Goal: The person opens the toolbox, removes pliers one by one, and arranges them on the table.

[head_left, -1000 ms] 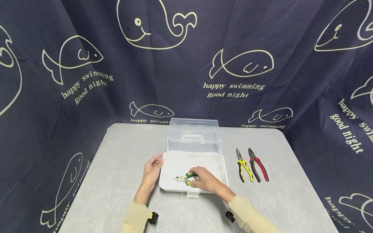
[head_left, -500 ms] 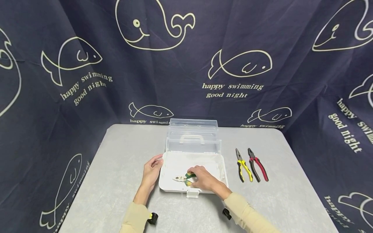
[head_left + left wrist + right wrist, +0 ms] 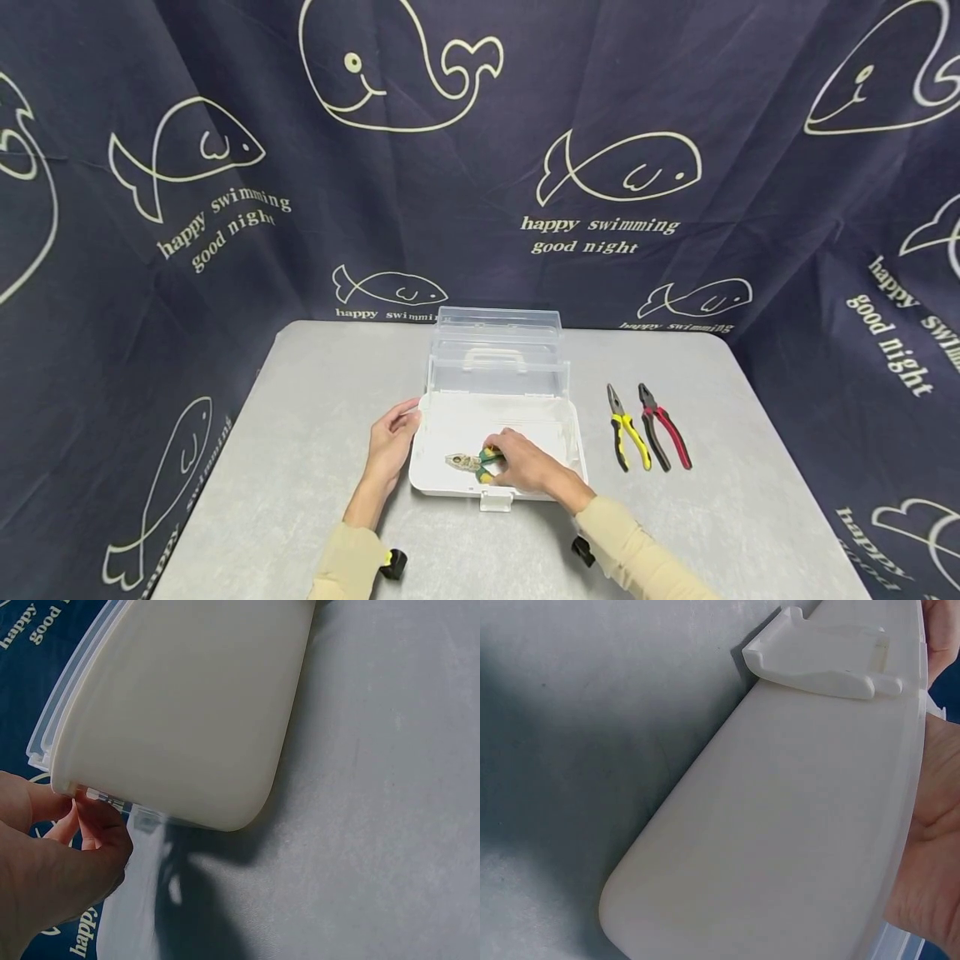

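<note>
A white plastic toolbox (image 3: 422, 475) stands on the table with its clear lid tipped back. At its left rear corner my left hand (image 3: 392, 442) pinches the rim between thumb and fingers, as the left wrist view (image 3: 71, 862) also shows. My right hand (image 3: 528, 462) reaches over the front right part of the box and grips combination pliers (image 3: 467, 462) by their green and yellow handles. The plier head points left, inside the outline of the box. In the right wrist view, the box's front wall (image 3: 765, 817) hides the pliers and most of the right hand (image 3: 930, 832).
To the right of the box lie yellow-and-black long-nose pliers (image 3: 628, 429) and red-and-black pliers (image 3: 663, 427). The clear lid (image 3: 498, 333) stands up behind the box. A front latch (image 3: 496, 500) hangs down. A dark fabric curtain (image 3: 480, 208) surrounds the grey table (image 3: 300, 467).
My right hand has shifted slightly left with the green and yellow pliers, whose head now looks darker. The left hand has stayed at the rim.
</note>
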Motion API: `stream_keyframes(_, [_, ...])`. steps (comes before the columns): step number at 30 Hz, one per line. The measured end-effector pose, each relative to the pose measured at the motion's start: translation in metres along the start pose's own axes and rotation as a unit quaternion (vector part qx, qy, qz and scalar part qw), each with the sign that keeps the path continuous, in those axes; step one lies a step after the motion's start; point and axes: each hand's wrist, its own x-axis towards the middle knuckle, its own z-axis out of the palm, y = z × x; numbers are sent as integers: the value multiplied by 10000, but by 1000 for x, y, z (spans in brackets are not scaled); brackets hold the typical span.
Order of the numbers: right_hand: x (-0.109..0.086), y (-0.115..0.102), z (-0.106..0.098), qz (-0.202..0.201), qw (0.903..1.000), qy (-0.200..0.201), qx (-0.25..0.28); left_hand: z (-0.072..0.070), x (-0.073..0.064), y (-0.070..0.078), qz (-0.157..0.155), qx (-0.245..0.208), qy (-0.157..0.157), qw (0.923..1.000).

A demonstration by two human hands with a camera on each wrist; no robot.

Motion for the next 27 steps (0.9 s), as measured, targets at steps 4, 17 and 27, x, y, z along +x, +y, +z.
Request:
stream_keyframes(4, [2, 0, 0, -178, 9991, -80, 387, -1, 0, -1, -6, 12, 27, 10000])
stream_keyframes(17, [3, -2, -1, -186, 9972, -374, 613, -1, -2, 0, -58, -4, 21, 10000])
stream_keyframes(27, [0, -2, -2, -186, 9995, 6, 270, -1, 3, -6, -17, -55, -20, 10000])
